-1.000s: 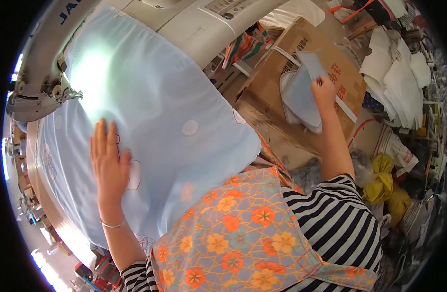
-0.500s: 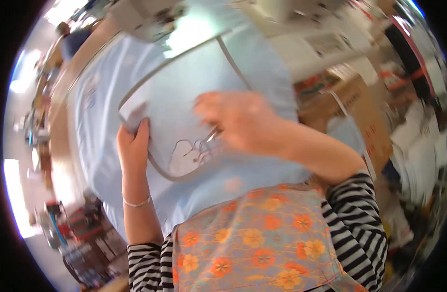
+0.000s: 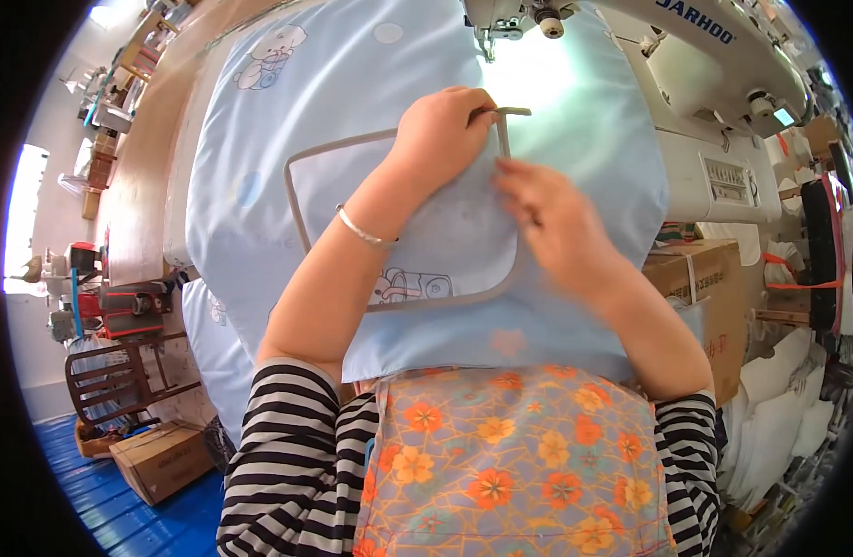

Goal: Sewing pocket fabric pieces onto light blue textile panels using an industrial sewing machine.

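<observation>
A small light-blue pocket piece (image 3: pixel 426 223) edged in grey binding lies flat on a bigger sheet of light-blue cloth (image 3: pixel 352 93), just in front of the sewing machine's needle. The left hand (image 3: pixel 440 135) rests on the pocket's upper edge, its fingers curled down and pinching the grey binding at the top right corner. The right hand (image 3: pixel 547 209) lies just beside it, fingers stretched out and pressing the pocket's right side flat onto the cloth; it grips nothing. A thin bracelet (image 3: pixel 363 232) circles the left wrist. The cloth drapes over the table edge onto a flowered apron (image 3: pixel 510 464). The white sewing machine (image 3: pixel 714 121) stands to the right, with a cardboard box (image 3: pixel 705 288) below it.
</observation>
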Demonstrator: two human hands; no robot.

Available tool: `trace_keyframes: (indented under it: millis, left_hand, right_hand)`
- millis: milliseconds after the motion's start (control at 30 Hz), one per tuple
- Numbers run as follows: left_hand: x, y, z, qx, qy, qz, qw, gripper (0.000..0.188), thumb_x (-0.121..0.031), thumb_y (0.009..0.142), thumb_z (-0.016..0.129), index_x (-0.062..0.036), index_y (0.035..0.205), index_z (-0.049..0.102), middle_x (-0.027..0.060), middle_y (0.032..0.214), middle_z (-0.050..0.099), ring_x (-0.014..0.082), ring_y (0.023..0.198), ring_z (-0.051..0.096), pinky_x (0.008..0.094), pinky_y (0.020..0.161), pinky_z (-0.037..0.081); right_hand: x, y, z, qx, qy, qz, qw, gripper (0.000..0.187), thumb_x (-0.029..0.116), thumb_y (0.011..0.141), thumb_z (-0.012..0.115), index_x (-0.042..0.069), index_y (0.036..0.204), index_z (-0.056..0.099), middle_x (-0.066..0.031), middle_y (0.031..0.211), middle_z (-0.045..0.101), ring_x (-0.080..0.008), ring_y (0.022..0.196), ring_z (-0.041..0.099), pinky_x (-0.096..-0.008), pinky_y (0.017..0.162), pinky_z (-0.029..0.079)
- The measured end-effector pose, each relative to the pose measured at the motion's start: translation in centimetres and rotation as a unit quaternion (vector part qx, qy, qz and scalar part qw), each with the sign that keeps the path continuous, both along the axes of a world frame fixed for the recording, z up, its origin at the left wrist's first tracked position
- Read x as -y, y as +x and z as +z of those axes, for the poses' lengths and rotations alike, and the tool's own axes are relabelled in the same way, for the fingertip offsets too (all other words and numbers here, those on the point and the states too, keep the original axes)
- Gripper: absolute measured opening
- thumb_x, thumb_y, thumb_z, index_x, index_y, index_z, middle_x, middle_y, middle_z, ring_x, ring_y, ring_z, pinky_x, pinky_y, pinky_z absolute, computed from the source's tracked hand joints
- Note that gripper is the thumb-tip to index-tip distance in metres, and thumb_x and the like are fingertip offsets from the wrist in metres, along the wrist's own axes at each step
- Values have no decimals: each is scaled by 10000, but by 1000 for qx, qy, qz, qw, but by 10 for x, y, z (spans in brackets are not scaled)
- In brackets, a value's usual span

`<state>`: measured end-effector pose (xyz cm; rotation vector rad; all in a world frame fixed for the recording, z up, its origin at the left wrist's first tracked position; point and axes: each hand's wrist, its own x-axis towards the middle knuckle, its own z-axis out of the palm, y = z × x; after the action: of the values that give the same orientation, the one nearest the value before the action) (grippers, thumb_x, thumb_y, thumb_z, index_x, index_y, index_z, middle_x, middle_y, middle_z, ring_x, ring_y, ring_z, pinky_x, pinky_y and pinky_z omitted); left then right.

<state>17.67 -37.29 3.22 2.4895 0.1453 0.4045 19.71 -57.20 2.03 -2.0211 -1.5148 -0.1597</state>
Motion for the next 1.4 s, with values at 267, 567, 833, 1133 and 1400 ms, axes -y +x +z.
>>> trace_keyframes:
  millis: [267, 567, 833, 1133, 1400]
  left_hand:
    - [23, -22, 19, 64, -110, -7, 992, 140, -94, 891, 564, -35, 935, 683, 118, 851, 646, 302, 715, 613, 377, 625, 475]
    - [33, -36, 29, 62, -96, -20, 993, 75, -9, 888, 571, 12, 916, 637, 113, 783, 611, 197, 639, 538, 311, 617, 448]
    - [22, -49, 27, 71, -21, -66, 995, 153, -6, 859, 605, -19, 1011, 617, 122, 824, 634, 236, 683, 585, 338, 631, 465]
    - [-56, -34, 41, 69, 284, 41, 956, 162, -64, 831, 600, -48, 984, 650, 110, 950, 653, 312, 918, 622, 419, 805, 487]
    - [-21, 28, -15, 103, 253, -80, 959, 266, -218, 884, 595, -24, 1058, 649, 105, 1174, 618, 273, 1079, 579, 383, 928, 465]
  right_hand:
    - [-27, 29, 11, -208, 211, -143, 944, 128, 46, 876, 668, 20, 998, 699, -1, 840, 662, -45, 605, 462, -202, 557, 402]
    - [-18, 22, 24, -328, 163, -144, 919, 104, 48, 869, 659, 13, 957, 704, 48, 704, 590, -19, 607, 433, -193, 544, 365]
    - [-14, 20, 36, -381, 105, -112, 912, 70, 72, 853, 674, 21, 900, 685, 78, 652, 493, -19, 581, 381, -199, 527, 314]
    - [-53, 106, 20, -257, 52, -126, 957, 162, 191, 840, 668, 31, 862, 673, 49, 649, 526, -66, 601, 423, -246, 567, 366]
    - [-95, 139, -4, -107, -24, -183, 977, 217, 266, 835, 653, 51, 859, 652, -71, 698, 636, -194, 656, 607, -322, 646, 471]
